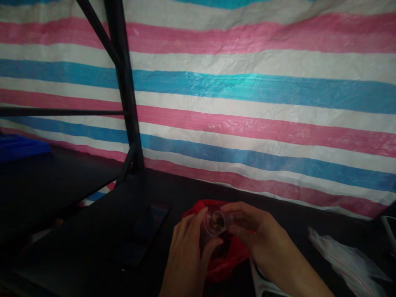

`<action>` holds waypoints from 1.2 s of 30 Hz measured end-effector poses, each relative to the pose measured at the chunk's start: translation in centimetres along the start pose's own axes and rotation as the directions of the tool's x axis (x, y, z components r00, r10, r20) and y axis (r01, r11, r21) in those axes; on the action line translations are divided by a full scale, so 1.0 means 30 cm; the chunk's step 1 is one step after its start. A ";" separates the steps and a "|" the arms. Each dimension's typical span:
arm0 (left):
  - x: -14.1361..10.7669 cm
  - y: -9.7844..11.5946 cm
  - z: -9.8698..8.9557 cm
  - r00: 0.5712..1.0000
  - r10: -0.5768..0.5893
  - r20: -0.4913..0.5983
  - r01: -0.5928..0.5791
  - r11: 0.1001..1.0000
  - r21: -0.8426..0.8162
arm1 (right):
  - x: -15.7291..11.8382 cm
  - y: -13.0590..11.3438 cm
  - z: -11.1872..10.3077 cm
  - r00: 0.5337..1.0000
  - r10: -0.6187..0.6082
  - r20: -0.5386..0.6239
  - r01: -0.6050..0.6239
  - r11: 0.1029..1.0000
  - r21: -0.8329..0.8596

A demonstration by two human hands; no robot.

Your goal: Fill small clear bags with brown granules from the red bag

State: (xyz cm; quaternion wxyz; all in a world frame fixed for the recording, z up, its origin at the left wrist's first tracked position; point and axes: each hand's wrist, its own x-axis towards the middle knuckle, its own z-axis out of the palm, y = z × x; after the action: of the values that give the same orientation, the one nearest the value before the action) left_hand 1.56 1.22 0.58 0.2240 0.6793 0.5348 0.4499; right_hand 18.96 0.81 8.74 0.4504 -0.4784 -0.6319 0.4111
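Note:
A small clear plastic cup (218,222) with brownish bits inside is tilted on its side between my hands. My right hand (252,225) grips its far right end with fingers and thumb. My left hand (190,239) curls round a clear plastic container at the cup's wide rim. Whether these are two containers or one piece, I cannot tell. Right under both hands lies an open red plastic bag (221,270) with dark contents, partly hidden by my fingers and the dim light.
A dark phone-like slab (147,233) lies left on the black table (173,185). Clear zip bags (349,262) are at right, and a white-edged device (267,284) lies under my right forearm. A black metal post (125,82) stands before the striped sheet (247,90). A blue tray (23,147) sits far left.

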 end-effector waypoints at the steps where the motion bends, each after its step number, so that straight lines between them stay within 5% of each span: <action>1: -0.002 0.001 0.001 1.000 0.005 0.017 -0.005 1.000 0.001 | -0.005 -0.005 0.012 0.999 -0.037 0.001 0.037 0.997 -0.064; 9: -0.010 -0.003 0.006 1.000 -0.013 -0.015 0.011 0.991 -0.130 | -0.010 -0.032 0.058 0.941 -0.318 0.119 0.339 0.865 -0.369; 14: -0.003 0.001 0.005 0.990 -0.102 -0.098 0.076 0.969 -0.237 | 0.003 -0.046 0.025 0.914 -0.405 -0.041 0.349 0.832 -0.432; 20: 0.000 0.022 -0.055 0.895 -0.358 -0.268 0.317 0.930 -0.185 | -0.019 0.071 0.016 0.999 -0.020 0.026 0.032 0.818 -0.574; 24: -0.025 0.016 -0.097 0.890 -0.451 -0.060 0.455 0.876 0.159 | -0.030 0.113 0.049 0.992 0.118 0.053 -0.056 0.760 -0.647; 26: -0.044 -0.001 -0.101 0.886 -0.462 0.034 0.448 0.874 0.190 | -0.024 0.106 0.066 0.987 0.133 0.086 -0.050 0.777 -0.627; 29: -0.063 -0.031 -0.088 0.894 -0.444 0.061 0.442 0.896 0.035 | -0.013 0.095 0.088 0.983 0.146 0.113 -0.054 0.813 -0.580; 36: -0.037 -0.039 -0.077 0.871 -0.477 -0.117 0.427 0.853 -0.300 | -0.001 0.125 0.138 0.986 0.145 0.088 -0.092 0.893 -0.440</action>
State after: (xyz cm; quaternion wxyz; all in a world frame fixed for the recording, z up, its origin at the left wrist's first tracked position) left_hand -1.04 0.18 0.38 0.3614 0.4523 0.6336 0.5132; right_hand 15.87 1.18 4.12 0.2683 -0.5792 -0.7027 0.3143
